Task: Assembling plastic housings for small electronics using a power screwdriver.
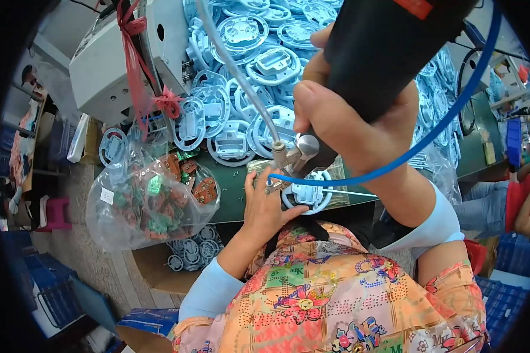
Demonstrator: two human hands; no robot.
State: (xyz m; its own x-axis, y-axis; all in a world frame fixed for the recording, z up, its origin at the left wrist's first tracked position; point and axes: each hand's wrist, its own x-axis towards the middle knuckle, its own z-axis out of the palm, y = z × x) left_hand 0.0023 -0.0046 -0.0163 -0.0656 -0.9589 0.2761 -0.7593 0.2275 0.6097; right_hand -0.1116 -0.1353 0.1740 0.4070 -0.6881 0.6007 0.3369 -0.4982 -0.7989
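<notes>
My right hand is wrapped round a thick black power screwdriver, which slants down from the upper right. A clear air hose and a blue hose join its metal lower end. Beneath that end, a round light blue plastic part sits at the table's near edge. My left hand grips this part by its left side, the thumb along its near rim and the fingers partly behind the metal fittings. The driver's tip is hidden, so I cannot tell whether it touches the part. A thin white cable leads right from the part.
Many similar light blue parts are heaped across the green table. A clear bag of small circuit boards hangs at its left edge, above a cardboard box with more parts. A white machine stands far left. Another person is at right.
</notes>
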